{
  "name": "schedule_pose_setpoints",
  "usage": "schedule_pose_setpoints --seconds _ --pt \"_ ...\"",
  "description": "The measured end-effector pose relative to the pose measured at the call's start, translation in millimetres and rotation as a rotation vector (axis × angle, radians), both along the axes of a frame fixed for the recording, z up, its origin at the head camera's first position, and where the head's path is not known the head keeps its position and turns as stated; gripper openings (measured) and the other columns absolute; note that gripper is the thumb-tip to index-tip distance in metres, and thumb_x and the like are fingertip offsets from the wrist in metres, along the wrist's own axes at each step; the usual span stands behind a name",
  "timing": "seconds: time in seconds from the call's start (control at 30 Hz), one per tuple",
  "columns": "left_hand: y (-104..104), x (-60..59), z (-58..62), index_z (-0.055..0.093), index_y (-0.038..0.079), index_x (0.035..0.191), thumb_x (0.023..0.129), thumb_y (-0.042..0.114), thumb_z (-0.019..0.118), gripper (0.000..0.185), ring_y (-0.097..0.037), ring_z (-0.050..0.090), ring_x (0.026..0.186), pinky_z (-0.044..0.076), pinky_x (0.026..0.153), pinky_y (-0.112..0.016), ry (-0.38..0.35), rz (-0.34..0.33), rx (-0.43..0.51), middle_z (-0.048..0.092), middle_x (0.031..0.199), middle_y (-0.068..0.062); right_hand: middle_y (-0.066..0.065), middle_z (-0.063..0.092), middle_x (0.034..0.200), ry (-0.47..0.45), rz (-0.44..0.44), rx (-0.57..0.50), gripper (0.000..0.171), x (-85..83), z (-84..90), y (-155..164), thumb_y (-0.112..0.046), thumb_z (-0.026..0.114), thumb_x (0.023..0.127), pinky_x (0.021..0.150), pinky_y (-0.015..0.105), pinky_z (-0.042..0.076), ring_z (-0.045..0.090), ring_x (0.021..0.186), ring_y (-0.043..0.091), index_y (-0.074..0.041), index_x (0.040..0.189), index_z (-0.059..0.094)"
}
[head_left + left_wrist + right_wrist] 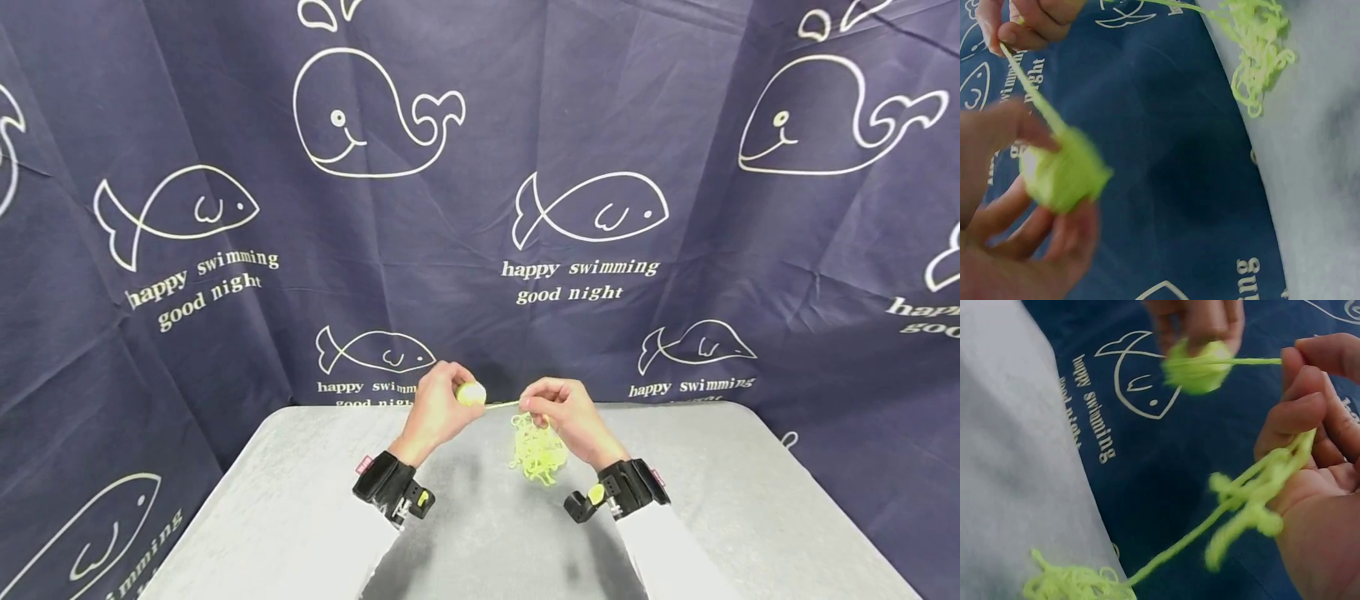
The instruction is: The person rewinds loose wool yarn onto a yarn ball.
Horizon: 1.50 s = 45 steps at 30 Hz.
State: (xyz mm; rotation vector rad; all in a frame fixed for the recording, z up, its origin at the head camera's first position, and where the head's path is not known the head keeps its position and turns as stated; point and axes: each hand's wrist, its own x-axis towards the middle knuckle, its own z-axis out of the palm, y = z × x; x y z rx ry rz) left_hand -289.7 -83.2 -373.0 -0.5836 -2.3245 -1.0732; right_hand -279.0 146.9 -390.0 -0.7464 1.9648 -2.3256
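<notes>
Sideways, the yarn strand (501, 405) runs taut from the left hand (438, 412)'s gripped ball (472, 392) to the pinching right hand (566, 417).

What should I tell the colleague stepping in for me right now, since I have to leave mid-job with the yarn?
Left hand: holds the small, round, lime-green yarn ball in its fingertips, above the table's far edge.
Right hand: pinches the taut lime-green strand running to the ball; more yarn passes through its palm.
Loose lime-green yarn tangle: lies on the grey table, below the right hand.
Done: a small ball is wound.
Left: the tangle is probably still to be wound on.
</notes>
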Motion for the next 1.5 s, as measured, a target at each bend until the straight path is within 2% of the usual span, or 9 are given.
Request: schedule_pose_setpoints --seconds 0.2,0.37,0.63,0.77,0.9,1.17,1.27,1.37,1.5 --pt "-1.8 6.5 6.4 0.067 0.011 0.082 0.061 0.005 0.087 0.03 -0.011 0.06 0.071 0.05 0.066 -0.025 -0.22 -0.286 -0.328 0.064 0.077 0.004 0.0 0.07 0.08 -0.029 0.034 -0.257 0.025 -2.2 6.4 6.4 0.007 0.058 0.094 0.056 0.017 0.043 0.054 0.063 0.009 -0.01 0.088 0.074" --pt "-0.3 9.9 10.2 0.068 0.011 0.085 0.064 -0.002 0.084 0.029 -0.008 0.065 0.071 0.054 0.066 -0.023 -0.35 -0.556 -0.381 0.068 0.08 0.004 0.001 0.069 0.081 -0.108 0.023 -0.414 0.028 -4.9 9.5 9.6 0.009 0.052 0.097 0.056 0.015 0.043 0.054 0.063 0.007 -0.008 0.087 0.072" --pt "5.4 19.0 23.3 0.064 -0.008 0.099 0.07 -0.013 0.07 0.03 -0.013 0.065 0.085 0.06 0.078 -0.033 -0.467 -0.94 0.027 0.064 0.094 -0.002 0.0 0.068 0.079 -0.166 -0.13 -0.325 0.024 -16.3 -4.6 7.1 0.008 0.057 0.096 0.052 0.013 0.042 0.055 0.062 0.007 -0.009 0.086 0.072" --pt "8.3 19.6 29.9 0.056 -0.021 0.104 0.072 -0.018 0.068 0.035 -0.013 0.065 0.091 0.06 0.08 -0.03 -0.435 -1.02 0.309 0.064 0.098 -0.004 0.0 0.066 0.077 -0.168 -0.163 -0.137 0.019 -16.0 -14.8 2.1 0.006 0.063 0.094 0.056 0.017 0.045 0.055 0.064 0.009 -0.009 0.088 0.073" --pt "12.5 18.4 33.2 0.055 -0.02 0.103 0.073 -0.02 0.068 0.034 -0.013 0.067 0.092 0.059 0.079 -0.025 -0.325 -0.901 0.589 0.068 0.101 -0.002 0.003 0.065 0.077 -0.145 -0.099 0.03 0.009 -10.3 -19.9 -2.3 0.003 0.066 0.092 0.058 0.019 0.045 0.054 0.064 0.01 -0.003 0.092 0.072" --pt "20.0 9.7 28.4 0.065 0.001 0.096 0.075 -0.019 0.068 0.029 -0.012 0.069 0.084 0.059 0.077 -0.024 -0.164 -0.486 1.006 0.07 0.093 -0.001 0.003 0.066 0.078 -0.012 0.017 0.233 0.016 1.0 -17.7 -7.0 -0.003 0.071 0.089 0.058 0.021 0.047 0.054 0.063 0.011 0.011 0.097 0.068" --pt "20.1 5.4 22.4 0.065 -0.004 0.095 0.074 -0.015 0.073 0.026 -0.012 0.067 0.081 0.057 0.074 -0.022 -0.101 -0.285 0.974 0.069 0.091 -0.004 0.001 0.063 0.072 0.05 0.014 0.279 0.014 3.0 -15.0 -7.1 -0.004 0.073 0.089 0.056 0.021 0.046 0.054 0.061 0.011 0.008 0.094 0.069" --pt "18.1 2.2 13.9 0.065 -0.007 0.096 0.07 -0.011 0.079 0.03 -0.016 0.067 0.08 0.059 0.072 -0.026 -0.019 -0.104 0.788 0.068 0.093 -0.009 0.0 0.061 0.069 0.104 0.013 0.305 0.014 5.3 -9.8 -7.1 -0.007 0.075 0.088 0.055 0.021 0.046 0.054 0.06 0.01 0.005 0.092 0.07" --pt "14.1 0.9 4.7 0.065 -0.003 0.095 0.064 -0.007 0.083 0.036 -0.025 0.069 0.082 0.062 0.073 -0.038 0.058 -0.019 0.494 0.065 0.097 -0.013 0.0 0.063 0.071 0.154 0.004 0.283 0.014 8.9 1.0 -4.9 -0.007 0.076 0.087 0.053 0.02 0.046 0.054 0.059 0.01 0.004 0.091 0.07"
